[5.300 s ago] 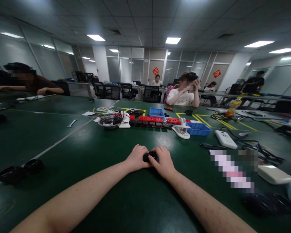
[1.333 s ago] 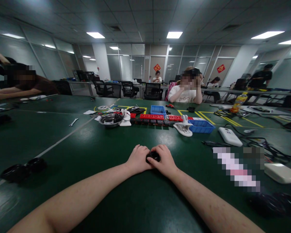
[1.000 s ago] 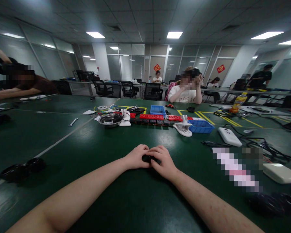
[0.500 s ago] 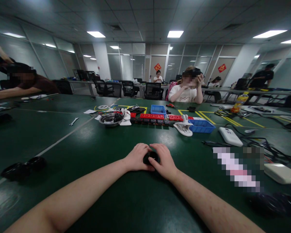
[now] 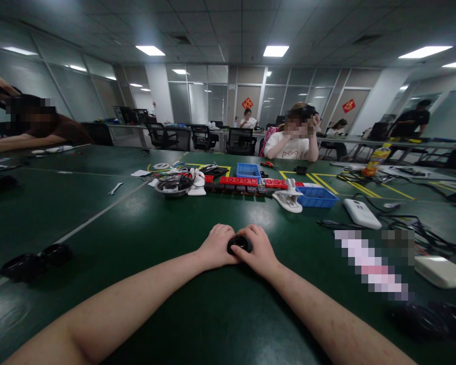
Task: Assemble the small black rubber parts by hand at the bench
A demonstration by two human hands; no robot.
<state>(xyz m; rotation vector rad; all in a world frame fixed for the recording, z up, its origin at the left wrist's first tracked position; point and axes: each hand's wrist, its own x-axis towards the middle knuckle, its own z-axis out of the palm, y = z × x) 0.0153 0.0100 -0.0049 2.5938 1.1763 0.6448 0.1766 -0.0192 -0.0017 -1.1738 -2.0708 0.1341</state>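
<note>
A small black round part (image 5: 238, 244) with a glossy rim and hollow top is between my hands, low over the green table (image 5: 155, 324). My left hand (image 5: 217, 247) is closed against its left side, with its fingertips partly hidden. From the other side my right hand (image 5: 261, 248) grips it, fingers curled round the far edge and thumb across the near rim. What the part belongs to cannot be made out. Similar black round pieces (image 5: 56, 255) lie at the left, and more dark round pieces (image 5: 421, 320) sit at the lower right.
Across the table stand a metal bowl (image 5: 173, 187) of wires, white clamps (image 5: 289, 197), a red-and-black strip (image 5: 239, 186) and blue bins (image 5: 316, 197). A white box (image 5: 361, 213) and cables (image 5: 414, 228) are at the right. A small wrench (image 5: 116, 188) lies left. A person (image 5: 292, 137) sits opposite.
My right fingers have curled in closer round the black part, and my left thumb is less visible. The part's hollow top now shows more clearly, slightly further right.
</note>
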